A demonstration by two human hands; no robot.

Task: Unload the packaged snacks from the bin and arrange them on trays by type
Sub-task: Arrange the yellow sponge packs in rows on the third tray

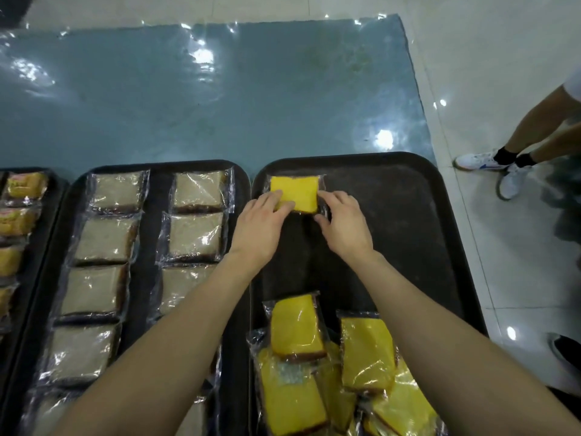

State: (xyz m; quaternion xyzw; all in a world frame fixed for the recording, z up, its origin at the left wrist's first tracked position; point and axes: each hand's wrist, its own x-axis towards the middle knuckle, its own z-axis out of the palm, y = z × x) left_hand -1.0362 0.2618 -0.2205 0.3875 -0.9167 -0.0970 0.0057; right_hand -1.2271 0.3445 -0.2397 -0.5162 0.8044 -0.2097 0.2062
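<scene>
Press the yellow cake packet (pixel 295 191) flat into the far left corner of the right tray (pixel 396 215) — left hand (pixel 261 221) lying on its near left part with fingers almost straight, right hand (pixel 342 225) pinching the wrapper's right edge. Line its sides up with the tray rim, as with the pale packets (pixel 195 234) in their straight columns on the middle tray (pixel 154 199), and let go softly, to avoid any sliding of the wrapper — then reach for the loose pile (pixel 295 332) of yellow packets at the near end.
</scene>
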